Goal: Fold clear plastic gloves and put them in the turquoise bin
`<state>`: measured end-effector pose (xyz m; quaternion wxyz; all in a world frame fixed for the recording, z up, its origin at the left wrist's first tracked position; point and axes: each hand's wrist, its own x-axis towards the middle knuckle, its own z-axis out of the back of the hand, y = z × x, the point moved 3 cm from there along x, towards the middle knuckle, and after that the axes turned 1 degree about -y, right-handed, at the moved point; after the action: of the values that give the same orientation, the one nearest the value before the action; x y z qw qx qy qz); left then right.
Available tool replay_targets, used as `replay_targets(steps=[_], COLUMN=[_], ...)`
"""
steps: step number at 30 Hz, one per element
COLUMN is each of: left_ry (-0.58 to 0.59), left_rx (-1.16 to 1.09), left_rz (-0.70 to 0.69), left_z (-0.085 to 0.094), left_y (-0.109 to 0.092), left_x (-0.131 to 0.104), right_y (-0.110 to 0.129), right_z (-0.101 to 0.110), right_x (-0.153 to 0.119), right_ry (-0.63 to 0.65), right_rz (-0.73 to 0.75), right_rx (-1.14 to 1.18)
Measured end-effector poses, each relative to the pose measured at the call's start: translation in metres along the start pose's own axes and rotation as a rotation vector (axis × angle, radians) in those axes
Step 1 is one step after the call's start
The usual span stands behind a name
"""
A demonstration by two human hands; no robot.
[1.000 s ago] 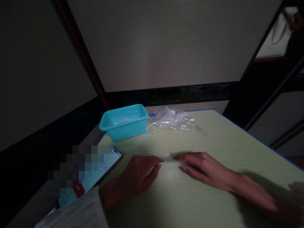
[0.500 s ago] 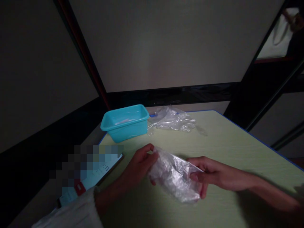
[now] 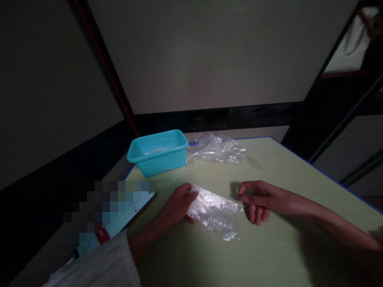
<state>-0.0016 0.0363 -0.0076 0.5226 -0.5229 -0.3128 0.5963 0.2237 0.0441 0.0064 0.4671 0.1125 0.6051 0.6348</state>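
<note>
Plastic bag (image 3: 214, 213): spreading between my two hands, above or on the near part of the counter (image 3: 293, 171); its upper edge is slanting down toward my right side, and the loose lower part is hanging wrinkled, probably because only one end is being firmly held.
Left hand (image 3: 179, 203): closing its grip on the bag's upper left corner, thumb on top and fingers behind, seemingly to be anchoring that end while leaving most of the film free.
Right hand (image 3: 259, 199): hovering just beside the bag's far corner, grip partly curled, thumb near the forefinger; I cannot tell whether it is pinching any film.
Tub (image 3: 161, 161): standing upright at the back left, near enough to be reachable without crowding my hands.
Crumpled plastic (image 3: 220, 149): lying loose just beside the tub's right side, apart from my fingers.
Phone (image 3: 133, 209): lying at my left, perhaps so its screen is facing me.
Left arm pose: reaching forward and inward from the pale sleeve (image 3: 104, 265), wrist low.
Right arm pose: stretching bare from the lower right, wrist bending slightly, lower fingers curling downward.
</note>
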Motion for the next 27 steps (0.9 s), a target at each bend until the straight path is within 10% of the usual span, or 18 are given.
replay_targets(steps=[14, 19, 27], left_ry=[-0.359, 0.017, 0.311], left_rx=[1.078, 1.137, 1.112], left_rz=[-0.513, -0.87, -0.74], left_z=[0.025, 0.009, 0.004], left_y=[-0.022, -0.013, 0.004], left_x=[-0.023, -0.021, -0.007], right_y=[0.015, 0.016, 0.018], right_z=[0.003, 0.001, -0.001], right_x=[-0.004, -0.004, -0.006], right_ry=[-0.441, -0.481, -0.476], right_rz=[0.363, 0.388, 0.406], right_rx=[-0.556, -0.756, -0.864])
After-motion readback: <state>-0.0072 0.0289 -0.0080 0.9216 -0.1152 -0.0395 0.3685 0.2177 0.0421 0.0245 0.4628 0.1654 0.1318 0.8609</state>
